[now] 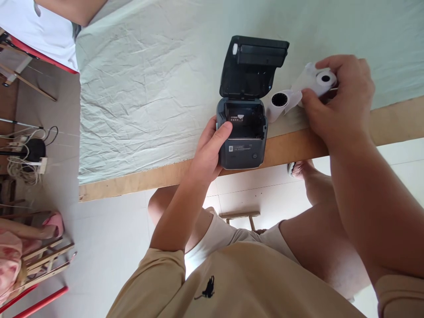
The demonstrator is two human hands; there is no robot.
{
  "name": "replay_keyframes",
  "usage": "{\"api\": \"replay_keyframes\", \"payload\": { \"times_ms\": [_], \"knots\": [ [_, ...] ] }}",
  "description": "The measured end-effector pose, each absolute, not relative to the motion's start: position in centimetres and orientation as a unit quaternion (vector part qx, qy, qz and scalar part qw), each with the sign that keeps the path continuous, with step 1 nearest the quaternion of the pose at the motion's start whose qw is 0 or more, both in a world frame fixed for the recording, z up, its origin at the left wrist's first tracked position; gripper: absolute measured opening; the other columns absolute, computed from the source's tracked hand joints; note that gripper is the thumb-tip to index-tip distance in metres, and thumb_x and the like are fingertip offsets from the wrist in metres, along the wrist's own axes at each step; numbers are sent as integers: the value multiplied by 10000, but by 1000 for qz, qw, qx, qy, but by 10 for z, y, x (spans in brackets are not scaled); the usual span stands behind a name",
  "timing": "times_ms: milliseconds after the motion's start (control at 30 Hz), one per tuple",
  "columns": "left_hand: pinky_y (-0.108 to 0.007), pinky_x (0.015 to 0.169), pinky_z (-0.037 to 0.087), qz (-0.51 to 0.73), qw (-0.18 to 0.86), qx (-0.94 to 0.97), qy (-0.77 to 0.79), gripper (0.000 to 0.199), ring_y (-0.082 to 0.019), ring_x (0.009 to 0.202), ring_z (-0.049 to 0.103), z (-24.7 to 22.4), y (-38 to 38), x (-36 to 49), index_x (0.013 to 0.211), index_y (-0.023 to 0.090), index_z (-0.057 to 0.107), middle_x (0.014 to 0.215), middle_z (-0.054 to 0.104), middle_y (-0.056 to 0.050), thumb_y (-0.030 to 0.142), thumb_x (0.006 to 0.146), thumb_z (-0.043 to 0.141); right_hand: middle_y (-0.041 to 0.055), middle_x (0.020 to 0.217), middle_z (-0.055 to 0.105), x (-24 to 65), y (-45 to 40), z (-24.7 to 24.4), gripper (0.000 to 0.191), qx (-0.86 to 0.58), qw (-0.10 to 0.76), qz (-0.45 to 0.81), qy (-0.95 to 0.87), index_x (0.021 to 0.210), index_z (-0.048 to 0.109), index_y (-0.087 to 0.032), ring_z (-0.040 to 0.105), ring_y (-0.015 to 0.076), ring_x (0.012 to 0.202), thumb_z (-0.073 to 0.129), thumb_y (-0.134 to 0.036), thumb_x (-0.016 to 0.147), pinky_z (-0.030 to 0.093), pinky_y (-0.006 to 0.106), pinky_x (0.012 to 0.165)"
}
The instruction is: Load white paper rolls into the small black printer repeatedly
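Observation:
A dark portable label printer [241,157] stands at the table's front edge with its lid [248,77] raised and its paper bay exposed. My left hand [209,148] is closed around the printer's left side, thumb over the rim of the bay. To the right, my right hand [346,97] grips a white paper roll [318,84] between thumb and fingers. A second white paper roll [274,112] with a dark core sits between that hand and the printer. Loose white paper lies between the two rolls. The far side of the gripped roll is hidden by my fingers.
A wrinkled pale green cloth [142,97] covers the table, whose wooden edge [139,179] runs along the front. Another person's arm [74,9] rests at the upper left. Tangled cables [24,170] and wooden chair parts [49,258] are on the left floor side.

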State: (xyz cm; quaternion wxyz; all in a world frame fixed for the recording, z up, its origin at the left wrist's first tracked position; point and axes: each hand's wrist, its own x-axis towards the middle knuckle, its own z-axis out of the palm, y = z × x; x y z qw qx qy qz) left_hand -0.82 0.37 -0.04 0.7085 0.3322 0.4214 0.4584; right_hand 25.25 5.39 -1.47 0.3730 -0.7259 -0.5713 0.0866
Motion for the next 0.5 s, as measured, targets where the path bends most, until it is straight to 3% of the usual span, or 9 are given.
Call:
{"api": "replay_keyframes", "payload": {
  "times_ms": [100, 200, 333, 433, 500],
  "knots": [
    [-469, 981, 751, 463, 707, 335, 417, 404, -358, 1281, 842, 0, 3, -8, 1255, 293, 731, 1248, 858, -52, 583, 989, 818, 134, 1310, 744, 253, 55, -15, 768, -724, 374, 108, -570, 1409, 709, -250, 732, 283, 1077, 653, 67, 711, 578, 454, 936],
    [-470, 1027, 742, 461, 703, 334, 426, 444, -369, 1334, 821, 0, 4, -9, 1253, 283, 732, 1231, 861, -61, 601, 964, 842, 173, 1395, 699, 254, 54, -15, 688, -736, 357, 99, -567, 1353, 742, -243, 739, 311, 1197, 715, 46, 730, 579, 486, 1039],
    [-480, 1091, 723, 461, 698, 338, 432, 495, -387, 1413, 782, 0, 4, -9, 1243, 284, 734, 1200, 862, -57, 643, 929, 867, 94, 1309, 760, 259, 53, -20, 896, -710, 378, 113, -583, 1542, 612, -318, 729, 248, 1016, 687, 72, 738, 609, 464, 994],
    [-477, 1073, 726, 461, 701, 338, 427, 494, -383, 1375, 802, 0, 5, -9, 1239, 289, 735, 1194, 863, -47, 649, 929, 867, 141, 1379, 711, 264, 55, -26, 747, -709, 370, 98, -592, 1410, 714, -295, 720, 272, 1129, 693, 45, 746, 611, 467, 1021],
    [-466, 1060, 727, 460, 703, 336, 425, 486, -372, 1342, 816, 0, 5, -9, 1235, 289, 734, 1200, 866, -43, 642, 930, 869, 139, 1368, 713, 267, 55, -28, 771, -701, 386, 90, -592, 1436, 716, -310, 718, 277, 1140, 698, 19, 739, 617, 464, 1018]
  ]
}}
